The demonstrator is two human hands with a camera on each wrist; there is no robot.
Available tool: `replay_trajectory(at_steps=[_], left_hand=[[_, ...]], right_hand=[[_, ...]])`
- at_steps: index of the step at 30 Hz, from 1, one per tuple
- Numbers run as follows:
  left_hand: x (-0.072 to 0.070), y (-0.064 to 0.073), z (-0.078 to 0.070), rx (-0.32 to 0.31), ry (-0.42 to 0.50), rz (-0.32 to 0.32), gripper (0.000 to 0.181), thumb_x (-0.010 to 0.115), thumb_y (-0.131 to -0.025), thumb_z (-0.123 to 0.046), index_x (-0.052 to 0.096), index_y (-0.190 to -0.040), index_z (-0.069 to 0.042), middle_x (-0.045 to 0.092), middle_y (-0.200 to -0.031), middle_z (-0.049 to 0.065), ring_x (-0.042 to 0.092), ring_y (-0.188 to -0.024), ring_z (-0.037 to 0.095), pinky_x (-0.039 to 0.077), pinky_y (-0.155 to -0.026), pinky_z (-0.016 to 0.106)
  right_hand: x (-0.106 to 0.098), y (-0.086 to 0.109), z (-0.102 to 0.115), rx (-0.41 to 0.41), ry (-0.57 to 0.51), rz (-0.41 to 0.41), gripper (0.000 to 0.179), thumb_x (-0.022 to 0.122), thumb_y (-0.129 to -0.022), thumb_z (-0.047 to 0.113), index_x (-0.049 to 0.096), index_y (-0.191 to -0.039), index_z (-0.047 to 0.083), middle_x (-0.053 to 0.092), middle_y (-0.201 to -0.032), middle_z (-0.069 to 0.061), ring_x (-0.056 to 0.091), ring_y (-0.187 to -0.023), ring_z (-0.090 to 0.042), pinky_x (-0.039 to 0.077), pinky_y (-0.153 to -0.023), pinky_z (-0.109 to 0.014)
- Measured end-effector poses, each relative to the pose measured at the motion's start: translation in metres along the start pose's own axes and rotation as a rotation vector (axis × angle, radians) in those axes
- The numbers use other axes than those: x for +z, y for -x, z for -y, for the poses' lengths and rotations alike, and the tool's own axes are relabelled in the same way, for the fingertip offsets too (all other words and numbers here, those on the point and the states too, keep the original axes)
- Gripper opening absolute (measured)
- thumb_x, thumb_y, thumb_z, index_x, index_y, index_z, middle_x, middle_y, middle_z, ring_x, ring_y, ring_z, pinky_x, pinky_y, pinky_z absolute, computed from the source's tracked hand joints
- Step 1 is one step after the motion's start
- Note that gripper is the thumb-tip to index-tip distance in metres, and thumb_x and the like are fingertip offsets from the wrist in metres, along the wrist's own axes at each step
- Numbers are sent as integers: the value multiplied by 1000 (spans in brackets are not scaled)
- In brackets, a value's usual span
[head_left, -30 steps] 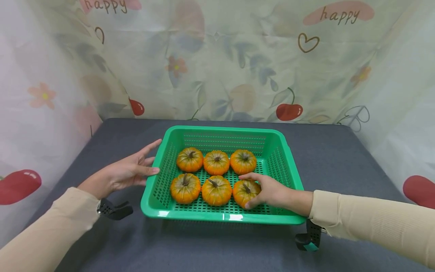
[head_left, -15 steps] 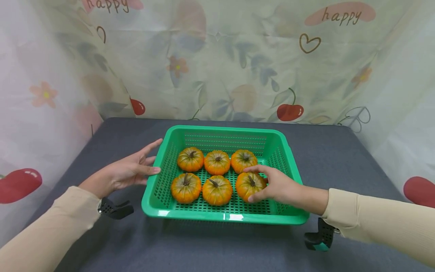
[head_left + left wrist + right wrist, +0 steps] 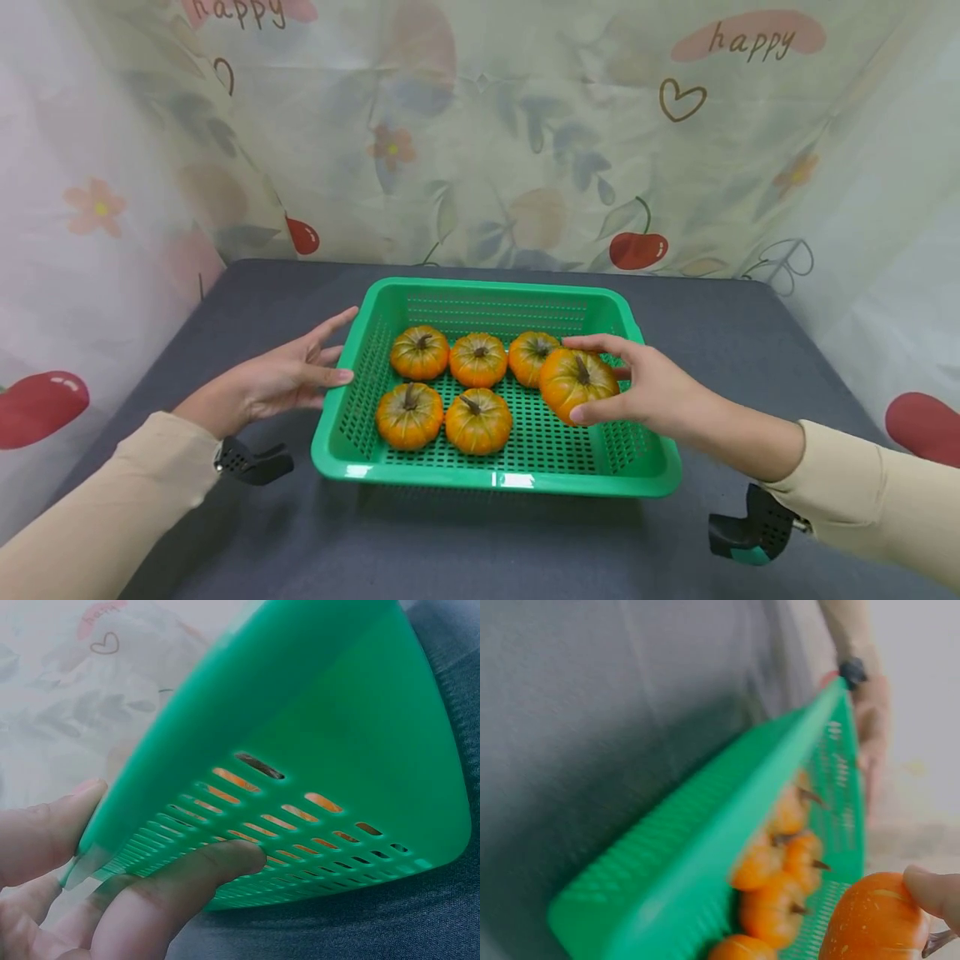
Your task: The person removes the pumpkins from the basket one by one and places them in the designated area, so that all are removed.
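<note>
Between thumb and fingers my right hand [image 3: 656, 387] holds a small orange pumpkin [image 3: 576, 383], raised above the floor of a green plastic basket [image 3: 495, 482]. Part of that pumpkin [image 3: 874, 919] and my thumb fill a corner of the right wrist view. Several similar pumpkins [image 3: 480, 422] sit in the basket in two rows, stems up; the raised one partly covers the far-right pumpkin [image 3: 529, 354]. My left hand [image 3: 281, 379] grips the basket's left side. In the left wrist view, the thumb lies on the rim [image 3: 161, 742] and other fingers touch the slotted outer wall.
A dark grey cloth-covered table [image 3: 735, 358] carries the basket. Behind it hangs a printed curtain [image 3: 480, 167] with hearts and cherries, and light curtains flank both sides. A black device [image 3: 753, 529] is strapped at each wrist.
My right hand has lifted the near-right pumpkin from its place, up and to the right, uncovering the slotted basket floor there. The left hand and the basket have stayed nearly still.
</note>
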State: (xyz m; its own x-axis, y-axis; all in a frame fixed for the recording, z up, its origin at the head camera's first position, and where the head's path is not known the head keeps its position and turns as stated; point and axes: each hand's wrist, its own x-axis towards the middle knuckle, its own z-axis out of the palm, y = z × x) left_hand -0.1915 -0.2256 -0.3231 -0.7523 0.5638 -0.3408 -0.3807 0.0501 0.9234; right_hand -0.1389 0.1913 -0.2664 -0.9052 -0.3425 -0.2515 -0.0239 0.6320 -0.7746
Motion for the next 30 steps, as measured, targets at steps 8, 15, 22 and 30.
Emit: replay_trajectory(at_steps=[8, 15, 22, 30], left_hand=[[0, 1, 1, 1, 7, 4, 99, 57, -95, 1, -12, -153, -41, 3, -162, 18, 62, -115, 30, 53, -91, 52], [0, 0, 1, 2, 7, 2, 99, 58, -95, 1, -11, -153, -42, 3, -162, 17, 62, -115, 30, 53, -91, 52], [0, 0, 2, 2, 5, 9, 99, 57, -95, 1, -11, -153, -41, 3, -162, 18, 63, -114, 29, 54, -91, 51], [0, 0, 2, 3, 9, 6, 100, 57, -95, 1, -12, -153, -40, 2, -162, 18, 63, -113, 30, 54, -90, 51]], right_hand=[[-33, 10, 4, -59, -43, -127, 78, 78, -82, 32, 38, -149, 26, 32, -153, -8, 41, -129, -43, 52, -90, -47], [-57, 8, -15, -53, -78, -264, 72, 73, -87, 32, 37, -149, 29, 33, -151, -2, 46, -125, -30, 51, -85, -25], [-75, 5, -41, -55, -96, -406, 67, 71, -89, 30, 39, -147, 35, 31, -153, -1, 49, -109, -11, 48, -77, -12], [-81, 3, -72, -31, -42, -470, 68, 70, -90, 33, 37, -149, 32, 30, -153, -6, 48, -103, -2, 46, -74, -7]])
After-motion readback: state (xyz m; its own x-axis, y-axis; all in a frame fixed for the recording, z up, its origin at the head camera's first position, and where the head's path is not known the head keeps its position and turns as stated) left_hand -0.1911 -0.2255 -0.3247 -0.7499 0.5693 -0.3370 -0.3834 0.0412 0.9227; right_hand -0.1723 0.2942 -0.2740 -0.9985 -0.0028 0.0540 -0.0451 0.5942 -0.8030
